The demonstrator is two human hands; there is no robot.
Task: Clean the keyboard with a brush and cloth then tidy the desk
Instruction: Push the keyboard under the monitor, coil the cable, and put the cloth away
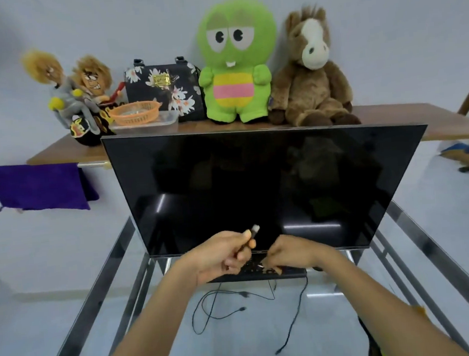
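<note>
Head view: left hand has its fingers curled round a thin dark brush, bristle tip pale and pointing up and away from the fingers, toward the monitor; brush is lifted, not touching the keys. Right hand rests just right of the left one, fingers bent down onto the keyboard; whether they pinch anything I cannot tell, too blurred. Keyboard sits directly under both sets of fingers, mostly hidden by them, at the foot of the monitor on the glass desk.

Step, as I read it: brushing stage, keys not yet wiped; purple cloth hangs on a rail well left of the left fingers, untouched.

Next move calls for: tip the bristles down onto the keys; right hand steadies the board. Loose cables below the wrists remain for the tidy-up.
</note>
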